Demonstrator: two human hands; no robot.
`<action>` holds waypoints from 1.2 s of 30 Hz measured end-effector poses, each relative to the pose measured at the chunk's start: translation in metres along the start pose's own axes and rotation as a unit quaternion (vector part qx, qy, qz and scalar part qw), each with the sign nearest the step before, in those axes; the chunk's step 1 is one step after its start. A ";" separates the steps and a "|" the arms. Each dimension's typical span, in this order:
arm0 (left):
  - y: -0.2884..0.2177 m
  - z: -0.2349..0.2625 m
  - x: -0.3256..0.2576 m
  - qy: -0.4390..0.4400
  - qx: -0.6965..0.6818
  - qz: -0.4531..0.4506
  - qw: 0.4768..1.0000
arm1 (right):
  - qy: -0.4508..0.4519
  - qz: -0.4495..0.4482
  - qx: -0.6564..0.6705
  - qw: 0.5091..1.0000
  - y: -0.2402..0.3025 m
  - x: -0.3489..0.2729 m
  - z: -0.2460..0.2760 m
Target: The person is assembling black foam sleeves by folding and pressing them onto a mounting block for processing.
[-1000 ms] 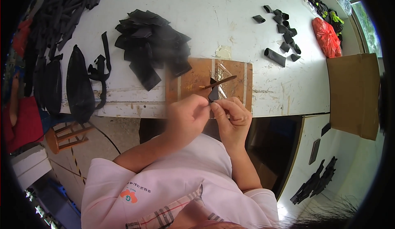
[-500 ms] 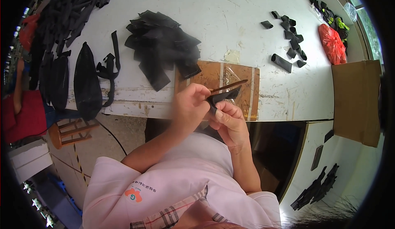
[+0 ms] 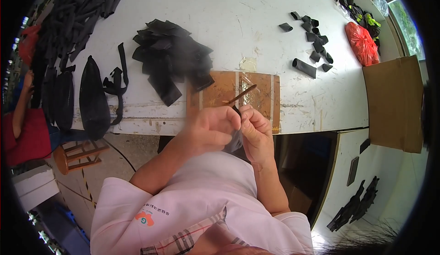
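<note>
Both my hands are together over the near edge of the white table, in front of a brown board with pale strips of tape. My left hand is closed, and a thin brown stick sticks out beyond its fingertips toward the upper right. My right hand pinches a small black sheet-like piece, mostly covered by the fingers. The left fingertips touch this piece too. Beyond the left hand lies a heap of flat black pieces, overlapping the board's far left corner.
Short black tubes lie at the right, near a red plastic bag and a cardboard box. Long black pieces hang over the left table edge beside a large black pile. A wooden stool and another person's arm are at far left.
My hands have drawn closer to my body and slightly left in the picture. The brown stick now points more steeply away, and the black piece is more hidden between my fingers.
</note>
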State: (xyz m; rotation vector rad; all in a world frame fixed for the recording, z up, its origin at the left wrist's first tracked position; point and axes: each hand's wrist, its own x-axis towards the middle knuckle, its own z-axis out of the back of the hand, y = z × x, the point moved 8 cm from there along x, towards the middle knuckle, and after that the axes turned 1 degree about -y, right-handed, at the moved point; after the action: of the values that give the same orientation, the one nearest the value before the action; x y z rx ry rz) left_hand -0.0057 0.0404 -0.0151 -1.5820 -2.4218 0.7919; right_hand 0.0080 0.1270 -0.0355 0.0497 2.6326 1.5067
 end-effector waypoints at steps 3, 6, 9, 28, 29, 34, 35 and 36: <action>-0.014 -0.026 -0.006 -0.033 0.089 -0.048 0.994 | 0.009 -0.002 0.071 0.997 0.009 0.000 -0.007; -0.017 -0.006 -0.012 -0.210 0.354 -0.154 0.899 | -0.010 0.045 -0.021 0.999 0.024 -0.002 -0.009; -0.044 -0.021 -0.024 -0.271 0.556 -0.392 0.681 | -0.042 0.213 -0.325 0.920 0.058 -0.004 -0.022; -0.019 0.022 0.038 -0.030 -0.340 -0.028 0.940 | 0.022 -0.153 -0.037 0.987 0.026 0.047 0.002; -0.015 0.024 0.037 -0.034 -0.342 -0.027 0.939 | 0.035 -0.170 0.015 0.985 0.017 0.043 0.004; -0.039 -0.018 0.035 -0.038 -0.207 -0.100 0.972 | 0.063 -0.136 -0.067 0.986 0.042 0.065 -0.005; -0.054 -0.028 0.026 -0.077 -0.028 -0.173 0.982 | 0.103 -0.089 -0.085 0.987 0.058 0.068 -0.019; -0.065 -0.038 0.018 -0.107 0.156 -0.238 0.953 | 0.142 -0.038 -0.104 0.984 0.069 0.068 -0.030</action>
State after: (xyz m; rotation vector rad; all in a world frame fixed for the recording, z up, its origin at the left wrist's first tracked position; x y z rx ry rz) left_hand -0.0515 0.0491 0.0467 -0.7877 -2.5023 1.2107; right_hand -0.0650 0.1423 0.0340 -0.3026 2.6252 1.8753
